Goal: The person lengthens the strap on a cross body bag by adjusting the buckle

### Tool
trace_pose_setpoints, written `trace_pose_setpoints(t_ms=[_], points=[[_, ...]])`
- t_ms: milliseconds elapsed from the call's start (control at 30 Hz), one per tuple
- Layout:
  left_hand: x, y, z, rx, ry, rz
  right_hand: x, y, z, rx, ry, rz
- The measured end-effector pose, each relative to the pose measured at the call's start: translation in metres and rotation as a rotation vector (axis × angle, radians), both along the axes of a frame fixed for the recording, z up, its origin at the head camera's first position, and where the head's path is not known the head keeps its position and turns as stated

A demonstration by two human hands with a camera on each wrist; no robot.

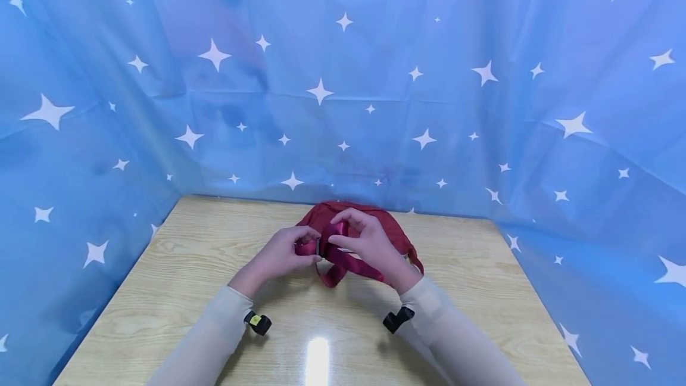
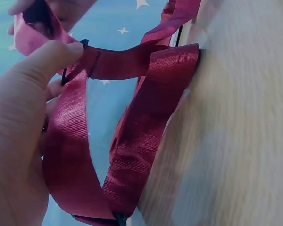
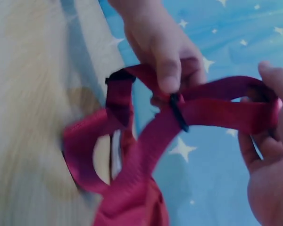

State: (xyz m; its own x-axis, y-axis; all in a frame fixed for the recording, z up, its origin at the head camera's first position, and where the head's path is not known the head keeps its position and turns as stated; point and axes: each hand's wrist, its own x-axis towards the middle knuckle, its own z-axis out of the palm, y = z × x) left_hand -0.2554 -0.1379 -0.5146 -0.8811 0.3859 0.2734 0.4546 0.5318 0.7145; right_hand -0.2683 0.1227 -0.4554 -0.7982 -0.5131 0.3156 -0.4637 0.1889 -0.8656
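Observation:
A dark red bag (image 1: 388, 225) lies at the far edge of the table, its wide wine-red strap (image 1: 354, 264) raised in front of it. My left hand (image 1: 283, 254) pinches the strap beside a thin black slide buckle (image 3: 178, 113), with the thumb on the webbing. To its right, my right hand (image 1: 375, 249) holds a loop of the same strap, fingers curled at the loop's end. A second black fitting (image 3: 120, 76) shows on the strap in the right wrist view. The bag's front is partly hidden behind both hands.
A light wood-grain table (image 1: 466, 290) carries the bag, with a glare spot near its front. A blue curtain (image 1: 321, 142) with white stars hangs around the back and sides. Small black cameras (image 1: 398, 318) sit on both wrists.

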Motion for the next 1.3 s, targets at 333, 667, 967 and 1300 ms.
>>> trace_pose_setpoints(t_ms=[333,667,967,1300], points=[[0.001,-0.001,-0.001,-0.026,0.018,-0.013,0.002,-0.005,0.019,0.606,0.363,0.024],[0.002,0.001,0.000,-0.036,0.022,-0.015,0.002,-0.013,0.008,0.532,0.266,-0.005],[0.001,0.000,-0.001,-0.017,0.001,-0.018,0.003,-0.013,-0.010,0.132,0.047,-0.025],[-0.001,-0.001,-0.006,0.001,-0.042,-0.014,0.006,-0.009,-0.009,-0.052,-0.043,-0.014]])
